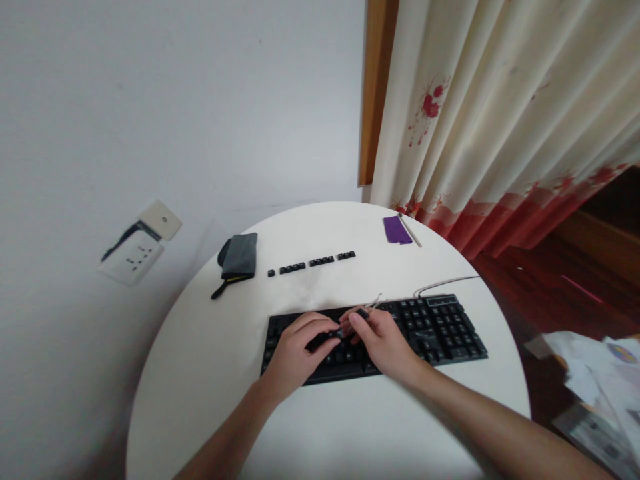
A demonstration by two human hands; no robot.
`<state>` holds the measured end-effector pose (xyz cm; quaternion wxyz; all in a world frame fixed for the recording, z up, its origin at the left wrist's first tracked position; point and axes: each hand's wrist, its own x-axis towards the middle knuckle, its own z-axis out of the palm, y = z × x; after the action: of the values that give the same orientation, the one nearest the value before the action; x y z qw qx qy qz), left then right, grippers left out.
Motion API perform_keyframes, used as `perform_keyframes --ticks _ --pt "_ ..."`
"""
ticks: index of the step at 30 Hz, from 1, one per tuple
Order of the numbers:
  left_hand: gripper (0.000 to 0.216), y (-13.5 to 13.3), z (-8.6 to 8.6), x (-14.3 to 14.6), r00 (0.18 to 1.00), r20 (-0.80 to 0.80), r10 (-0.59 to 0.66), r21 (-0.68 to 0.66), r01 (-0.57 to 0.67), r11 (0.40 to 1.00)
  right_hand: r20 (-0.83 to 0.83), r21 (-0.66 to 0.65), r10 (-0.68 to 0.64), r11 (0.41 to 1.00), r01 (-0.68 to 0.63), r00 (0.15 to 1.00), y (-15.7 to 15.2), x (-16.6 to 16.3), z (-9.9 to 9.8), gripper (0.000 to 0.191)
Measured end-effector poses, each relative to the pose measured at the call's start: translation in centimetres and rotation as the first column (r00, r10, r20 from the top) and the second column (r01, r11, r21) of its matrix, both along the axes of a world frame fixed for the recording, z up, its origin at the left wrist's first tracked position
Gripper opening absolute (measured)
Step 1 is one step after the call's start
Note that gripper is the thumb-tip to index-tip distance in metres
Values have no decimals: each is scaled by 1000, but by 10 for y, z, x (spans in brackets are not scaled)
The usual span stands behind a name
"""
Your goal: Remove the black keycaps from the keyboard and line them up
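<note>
A black keyboard (453, 333) lies across the white round table under both hands. My left hand (303, 340) is over its left half, thumb and forefinger closed on a small dark piece that looks like a keycap (340, 332). Close beside it, my right hand (385, 337) grips what appears to be a wire keycap puller (364, 313); thin wire ends stick out beyond the fingers. The fingers hide part of the keys below. Beyond the keyboard, black keycaps (321, 261) lie in a row of short groups.
A dark grey pouch (240, 255) lies at the table's (200, 373) back left. Toward the back right are a purple cloth (397, 230) and a thin pale stick (411, 231). The keyboard's cable (445, 281) runs over the right edge. Wall and curtain (480, 133) stand behind.
</note>
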<state>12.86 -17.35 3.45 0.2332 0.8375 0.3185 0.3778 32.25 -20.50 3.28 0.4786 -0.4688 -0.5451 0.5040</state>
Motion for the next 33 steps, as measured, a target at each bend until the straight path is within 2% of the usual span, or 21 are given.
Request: perform_keyframes --ticks 11,23,33 --pt "13 0 -2 -1 1000 -16 -24 -23 23 999 63 91 10 996 -16 998 0 1 4 32" --pt "16 0 0 1 996 -29 -88 34 89 995 82 91 -7 996 0 997 -1 0 6 37" --pt "12 -2 0 1 996 -36 -87 -1 87 996 149 75 -11 997 0 989 -1 -1 10 38"
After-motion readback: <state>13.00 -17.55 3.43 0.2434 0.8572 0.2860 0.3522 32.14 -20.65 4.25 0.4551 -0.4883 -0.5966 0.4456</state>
